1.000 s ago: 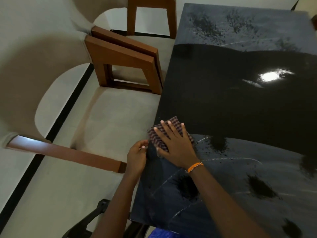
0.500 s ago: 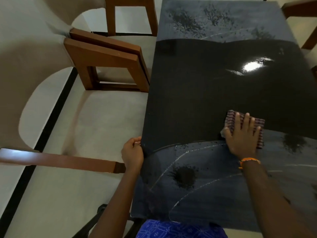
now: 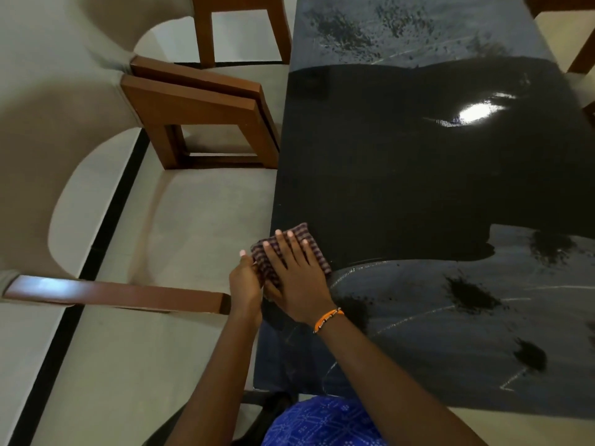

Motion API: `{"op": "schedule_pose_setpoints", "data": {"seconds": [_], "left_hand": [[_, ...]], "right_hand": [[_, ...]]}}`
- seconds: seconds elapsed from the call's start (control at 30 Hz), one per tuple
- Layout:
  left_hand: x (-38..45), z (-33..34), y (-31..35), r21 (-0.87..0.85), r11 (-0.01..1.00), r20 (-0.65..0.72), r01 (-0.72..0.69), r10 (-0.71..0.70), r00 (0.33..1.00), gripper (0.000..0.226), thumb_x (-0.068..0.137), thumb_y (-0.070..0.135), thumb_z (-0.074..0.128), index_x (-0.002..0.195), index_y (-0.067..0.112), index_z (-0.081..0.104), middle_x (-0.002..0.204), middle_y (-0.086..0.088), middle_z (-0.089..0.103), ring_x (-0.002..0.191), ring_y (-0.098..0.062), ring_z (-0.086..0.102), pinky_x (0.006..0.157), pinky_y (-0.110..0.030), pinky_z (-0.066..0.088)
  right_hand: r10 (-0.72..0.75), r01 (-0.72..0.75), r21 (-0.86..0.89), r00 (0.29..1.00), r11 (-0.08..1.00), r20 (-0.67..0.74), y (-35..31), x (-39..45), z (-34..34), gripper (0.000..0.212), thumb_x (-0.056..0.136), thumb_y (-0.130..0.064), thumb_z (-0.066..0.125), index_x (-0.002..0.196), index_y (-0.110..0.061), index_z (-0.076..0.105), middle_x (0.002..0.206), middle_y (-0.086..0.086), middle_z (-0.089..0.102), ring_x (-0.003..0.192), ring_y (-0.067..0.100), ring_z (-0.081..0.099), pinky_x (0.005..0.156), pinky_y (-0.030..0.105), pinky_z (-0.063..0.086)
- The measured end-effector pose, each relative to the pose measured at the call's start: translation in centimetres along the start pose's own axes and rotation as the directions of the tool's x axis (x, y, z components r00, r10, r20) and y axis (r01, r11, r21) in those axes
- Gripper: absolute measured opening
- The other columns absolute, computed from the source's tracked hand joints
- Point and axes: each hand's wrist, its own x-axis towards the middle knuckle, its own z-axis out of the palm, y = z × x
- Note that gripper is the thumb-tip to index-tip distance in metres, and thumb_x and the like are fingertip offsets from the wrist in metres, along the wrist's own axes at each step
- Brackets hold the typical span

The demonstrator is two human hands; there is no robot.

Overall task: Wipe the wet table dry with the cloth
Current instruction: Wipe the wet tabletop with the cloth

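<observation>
two hands meet at the left edge of the table (image 3: 418, 188). the right hand (image 3: 297, 278) lies flat on the folded checked cloth (image 3: 291, 249), its fingers straight and spread, pressing the cloth against the dark top; i think the flat palm spreads the pressure so the cloth takes up more water. the cloth sits just at the table's left edge, partly under the palm. the left hand (image 3: 246, 281) is beside it at the edge, touching the cloth's side, perhaps to catch water or stop the cloth from slipping off; if its fingers pinch the cloth i cannot tell. the middle band of the top looks black and glossy, while the near and far parts look grey and streaked, so much wiping seems left. beige chairs (image 3: 161, 201) with wooden arms stand just beside the table.
</observation>
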Motion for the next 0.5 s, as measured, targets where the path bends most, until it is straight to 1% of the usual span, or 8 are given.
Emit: {"op": "schedule_pose_setpoints", "data": {"seconds": [0.07,0.1,0.13,0.17,0.23,0.33,0.4,0.5], "left_hand": [[-0.6,0.4,-0.1,0.064,0.996,0.011,-0.066,0.066,0.998,0.040,0.098,0.040,0.030,0.102,0.017,0.062,0.094,0.001,0.062,0.092,-0.016,0.057,0.078,-0.031,0.046],[-0.9,0.7,-0.2,0.153,0.976,0.028,-0.158,0.156,0.987,0.033,0.098,0.037,0.034,0.103,0.019,0.061,0.099,0.002,0.061,0.095,-0.015,0.057,0.085,-0.033,0.046],[-1.2,1.1,-0.4,0.290,0.917,0.057,-0.272,0.268,0.962,0.027,0.097,0.034,0.039,0.109,0.020,0.059,0.108,0.002,0.058,0.100,-0.014,0.055,0.091,-0.033,0.043],[-1.4,1.5,-0.5,0.434,0.824,0.098,-0.365,0.359,0.928,0.029,0.095,0.030,0.045,0.120,0.018,0.054,0.120,-0.001,0.053,0.110,-0.015,0.051,0.099,-0.032,0.039],[-2.0,2.9,-0.9,0.584,0.652,0.198,-0.483,0.463,0.864,0.050,0.091,0.025,0.053,0.137,0.013,0.039,0.138,-0.007,0.040,0.127,-0.022,0.040,0.111,-0.038,0.032],[-2.9,5.3,-1.6,0.650,0.457,0.371,-0.607,0.506,0.778,0.060,0.088,0.022,0.057,0.141,0.012,0.032,0.146,-0.009,0.035,0.138,-0.027,0.027,0.118,-0.045,0.013],[-3.4,6.7,-2.2,0.669,0.341,0.463,-0.661,0.505,0.729,0.064,0.088,0.024,0.057,0.144,0.013,0.026,0.149,-0.007,0.030,0.143,-0.025,0.016,0.116,-0.039,-0.003],[-3.7,8.0,-3.0,0.668,0.220,0.543,-0.711,0.509,0.668,0.071,0.087,0.024,0.059,0.146,0.015,0.020,0.152,-0.006,0.025,0.145,-0.023,0.008,0.112,-0.035,-0.008]], "right_hand": [[-0.019,0.018,-0.026,0.999,0.999,-0.028,1.7,-0.6,-0.6,0.062,0.094,-0.044,0.034,0.149,-0.020,0.020,0.159,0.009,0.013,0.147,0.028,0.009,0.116,0.046,-0.010],[-0.001,-0.001,-0.046,0.999,0.999,-0.038,2.9,-1.2,-0.8,0.060,0.094,-0.043,0.032,0.149,-0.020,0.023,0.158,0.009,0.017,0.147,0.027,0.012,0.115,0.048,-0.009],[0.036,-0.039,-0.067,0.998,0.997,-0.049,4.3,-1.9,-1.1,0.059,0.093,-0.041,0.031,0.148,-0.021,0.025,0.157,0.008,0.020,0.146,0.027,0.015,0.116,0.050,-0.005],[0.081,-0.086,-0.087,0.995,0.993,-0.054,6.0,-2.7,-1.4,0.060,0.091,-0.040,0.031,0.148,-0.021,0.025,0.157,0.008,0.021,0.146,0.027,0.017,0.116,0.051,0.000],[0.195,-0.201,-0.112,0.979,0.973,-0.060,10.0,-5.1,-2.1,0.064,0.089,-0.041,0.028,0.149,-0.022,0.020,0.158,0.007,0.018,0.146,0.027,0.016,0.116,0.052,0.006],[0.395,-0.401,-0.080,0.916,0.913,-0.075,16.9,-9.2,-3.6,0.066,0.088,-0.043,0.027,0.149,-0.024,0.012,0.159,0.006,0.011,0.147,0.027,0.011,0.116,0.052,0.006],[0.534,-0.539,-0.050,0.841,0.841,-0.088,21.5,-12.1,-4.8,0.068,0.086,-0.043,0.025,0.150,-0.022,0.014,0.159,0.008,0.011,0.147,0.028,0.010,0.116,0.053,0.007],[0.680,-0.688,-0.021,0.721,0.725,-0.131,26.9,-16.1,-6.2,0.062,0.093,-0.037,0.032,0.150,-0.016,0.015,0.159,0.012,0.010,0.147,0.030,0.010,0.116,0.055,0.007]]}}
